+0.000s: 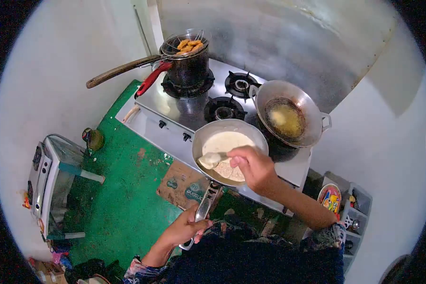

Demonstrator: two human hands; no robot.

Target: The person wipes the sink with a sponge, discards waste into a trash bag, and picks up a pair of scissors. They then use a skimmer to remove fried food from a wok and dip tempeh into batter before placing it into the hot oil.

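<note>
My left hand [184, 229] is wrapped round the metal handle of a saucepan [261, 136], which I hold in front of the stove. Pale, thick batter [229, 139] lies in the saucepan. Above it, my right hand [255, 169] pinches a spoon [221, 155]. A batter-coated lump [210, 161] sits at the spoon's end, over the left part of the pan; what is under the coating is hidden. Behind and to the right, a two-handled wok [312, 120] on the stove holds yellow oil [291, 125] with one pale piece [278, 117] in it.
On the stove [175, 111], a dark pot [189, 71] carries a wire strainer [168, 47] with browned fried pieces [189, 46]. The strainer's wooden handle [123, 71] and the pot's red handle [152, 79] jut left. Cardboard [180, 182] lies on the green floor [128, 189]. A grey rack [362, 203] stands right.
</note>
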